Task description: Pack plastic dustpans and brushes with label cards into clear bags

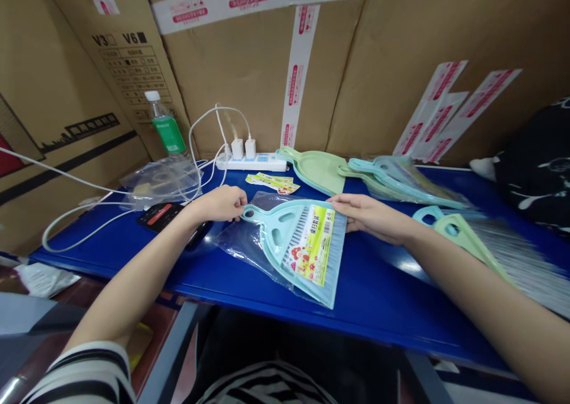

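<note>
A light blue dustpan (272, 247) lies on the blue table, with a brush nested in it and a yellow-green label card (312, 247) on top. Clear plastic bag film (240, 247) spreads around and under the dustpan's handle side. My left hand (226, 202) is closed in a pinch at the handle's looped end. At the far right corner of the dustpan, my right hand (363, 215) grips the edge, thumb above and fingers partly hidden beside it. Behind the hands lie a green dustpan (320, 168) and a blue dustpan set in clear plastic (392, 172).
Loose brushes with green (467, 238) and blue handles lie at the right. Several label cards (272, 183) rest before a white power strip (253, 162) with cables. At left are a bottle (167, 128), plastic bags and a black phone-like device (162, 215). Cardboard (249, 66) stands behind.
</note>
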Action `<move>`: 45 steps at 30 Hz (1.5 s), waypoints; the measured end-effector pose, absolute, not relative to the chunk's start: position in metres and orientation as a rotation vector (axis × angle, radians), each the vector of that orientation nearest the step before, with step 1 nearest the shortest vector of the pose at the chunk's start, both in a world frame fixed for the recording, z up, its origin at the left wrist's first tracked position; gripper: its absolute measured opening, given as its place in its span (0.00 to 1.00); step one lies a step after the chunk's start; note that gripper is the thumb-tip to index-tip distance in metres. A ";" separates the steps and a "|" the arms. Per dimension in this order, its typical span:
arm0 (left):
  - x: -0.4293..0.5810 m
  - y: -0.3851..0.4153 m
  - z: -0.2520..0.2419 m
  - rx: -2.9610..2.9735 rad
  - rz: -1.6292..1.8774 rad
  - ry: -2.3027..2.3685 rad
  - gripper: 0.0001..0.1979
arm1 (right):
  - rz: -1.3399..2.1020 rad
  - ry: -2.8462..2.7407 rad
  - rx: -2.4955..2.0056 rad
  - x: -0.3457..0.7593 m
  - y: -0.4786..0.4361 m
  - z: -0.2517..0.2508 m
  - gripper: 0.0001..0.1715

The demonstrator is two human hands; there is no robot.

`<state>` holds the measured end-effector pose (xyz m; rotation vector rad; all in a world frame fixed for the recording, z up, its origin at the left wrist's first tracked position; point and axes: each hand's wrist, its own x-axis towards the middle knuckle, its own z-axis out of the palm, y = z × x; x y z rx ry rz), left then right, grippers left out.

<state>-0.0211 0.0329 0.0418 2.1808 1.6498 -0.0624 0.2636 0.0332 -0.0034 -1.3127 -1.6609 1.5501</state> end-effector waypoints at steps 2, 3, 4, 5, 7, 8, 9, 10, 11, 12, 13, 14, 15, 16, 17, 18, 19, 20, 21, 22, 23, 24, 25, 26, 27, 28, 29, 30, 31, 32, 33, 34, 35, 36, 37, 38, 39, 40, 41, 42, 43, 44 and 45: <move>-0.021 0.034 0.041 2.195 -0.077 1.669 0.10 | 1.622 -1.604 -1.298 0.264 0.034 -0.004 0.11; -0.021 0.034 0.041 2.195 -0.088 1.678 0.11 | 1.648 -1.581 -1.291 0.264 0.034 -0.004 0.12; -0.021 0.034 0.041 2.190 -0.100 1.689 0.11 | 1.669 -1.557 -1.283 0.264 0.035 -0.004 0.12; -0.021 0.034 0.040 2.183 -0.113 1.699 0.12 | 1.686 -1.535 -1.271 0.264 0.035 -0.004 0.13; -0.020 0.034 0.040 2.174 -0.135 1.721 0.12 | 1.706 -1.500 -1.245 0.264 0.035 -0.003 0.15; -0.020 0.034 0.040 2.172 -0.145 1.730 0.12 | 1.711 -1.496 -1.230 0.265 0.035 -0.003 0.16; -0.019 0.034 0.039 2.174 -0.151 1.738 0.12 | 1.715 -1.501 -1.211 0.265 0.035 -0.002 0.17; -0.019 0.035 0.039 2.180 -0.154 1.745 0.11 | 1.718 -1.517 -1.190 0.265 0.034 -0.002 0.19; -0.019 0.035 0.039 2.188 -0.156 1.755 0.11 | 1.718 -1.540 -1.169 0.266 0.034 -0.002 0.21; -0.020 0.035 0.039 2.198 -0.157 1.766 0.11 | 1.714 -1.562 -1.152 0.266 0.033 -0.002 0.22; -0.020 0.035 0.038 2.207 -0.158 1.776 0.11 | 1.707 -1.582 -1.139 0.267 0.033 -0.002 0.23; -0.021 0.036 0.038 2.217 -0.159 1.784 0.11 | 1.698 -1.597 -1.133 0.267 0.033 -0.002 0.24; -0.022 0.036 0.037 2.226 -0.158 1.789 0.11 | 1.688 -1.605 -1.132 0.267 0.033 -0.003 0.25; -0.022 0.037 0.036 2.235 -0.155 1.786 0.10 | 1.679 -1.605 -1.134 0.267 0.034 -0.004 0.26; -0.023 0.037 0.036 2.245 -0.150 1.783 0.10 | 1.671 -1.599 -1.137 0.267 0.034 -0.005 0.27; -0.023 0.038 0.035 2.257 -0.144 1.779 0.10 | 1.664 -1.587 -1.142 0.267 0.035 -0.006 0.28; -0.023 0.038 0.035 2.270 -0.138 1.781 0.09 | 1.655 -1.571 -1.149 0.267 0.035 -0.007 0.28; -0.023 0.038 0.035 2.280 -0.135 1.790 0.09 | 1.644 -1.550 -1.159 0.266 0.036 -0.008 0.28; -0.023 0.038 0.036 2.285 -0.137 1.804 0.10 | 1.634 -1.529 -1.172 0.265 0.036 -0.009 0.28; -0.022 0.038 0.036 2.283 -0.142 1.824 0.10 | 1.623 -1.507 -1.188 0.264 0.036 -0.010 0.28; -0.022 0.038 0.037 2.277 -0.148 1.844 0.10 | 1.612 -1.487 -1.205 0.263 0.036 -0.010 0.28; -0.021 0.038 0.038 2.269 -0.155 1.861 0.11 | 1.603 -1.467 -1.222 0.263 0.036 -0.010 0.27; -0.020 0.037 0.038 2.261 -0.162 1.876 0.11 | 1.593 -1.449 -1.238 0.262 0.036 -0.010 0.27; -0.020 0.037 0.039 2.258 -0.167 1.886 0.11 | 1.584 -1.434 -1.251 0.261 0.036 -0.010 0.26; -0.019 0.037 0.040 2.261 -0.171 1.894 0.11 | 1.573 -1.422 -1.260 0.260 0.035 -0.010 0.26; -0.019 0.038 0.040 2.267 -0.177 1.900 0.11 | 1.560 -1.415 -1.266 0.260 0.035 -0.010 0.25; -0.019 0.038 0.040 2.277 -0.180 1.906 0.10 | 1.544 -1.413 -1.271 0.260 0.035 -0.009 0.25; -0.019 0.038 0.040 2.287 -0.184 1.911 0.10 | 1.523 -1.415 -1.275 0.259 0.035 -0.009 0.24; -0.019 0.038 0.040 2.294 -0.188 1.914 0.10 | 1.500 -1.419 -1.279 0.259 0.034 -0.009 0.24; -0.020 0.038 0.040 2.297 -0.194 1.917 0.10 | 1.480 -1.423 -1.283 0.259 0.034 -0.009 0.24; -0.020 0.038 0.040 2.298 -0.198 1.921 0.11 | 1.465 -1.423 -1.288 0.259 0.034 -0.008 0.23; -0.020 0.038 0.040 2.298 -0.203 1.925 0.11 | 1.460 -1.419 -1.291 0.259 0.034 -0.008 0.22; -0.020 0.037 0.040 2.295 -0.207 1.931 0.11 | 1.468 -1.410 -1.292 0.258 0.034 -0.008 0.21; -0.020 0.037 0.040 2.293 -0.209 1.938 0.12 | 1.481 -1.400 -1.292 0.258 0.033 -0.007 0.20; -0.019 0.037 0.040 2.293 -0.207 1.944 0.12 | 1.492 -1.390 -1.287 0.258 0.033 -0.007 0.19; -0.019 0.036 0.040 2.294 -0.205 1.949 0.12 | 1.497 -1.385 -1.280 0.258 0.033 -0.007 0.18; -0.019 0.036 0.040 2.297 -0.203 1.955 0.12 | 1.496 -1.387 -1.269 0.257 0.033 -0.007 0.17; -0.018 0.035 0.040 2.301 -0.205 1.962 0.13 | 1.488 -1.398 -1.256 0.257 0.033 -0.007 0.17; -0.018 0.035 0.040 2.305 -0.211 1.972 0.13 | 1.475 -1.416 -1.246 0.256 0.033 -0.007 0.17; -0.017 0.035 0.040 2.309 -0.221 1.982 0.13 | 1.462 -1.441 -1.240 0.256 0.034 -0.008 0.17; -0.017 0.035 0.040 2.314 -0.233 1.991 0.14 | 1.454 -1.470 -1.241 0.256 0.034 -0.009 0.16; -0.016 0.034 0.040 2.319 -0.244 1.998 0.14 | 1.447 -1.499 -1.247 0.255 0.035 -0.009 0.16; -0.016 0.034 0.040 2.325 -0.253 2.000 0.14 | 1.439 -1.523 -1.259 0.255 0.035 -0.010 0.16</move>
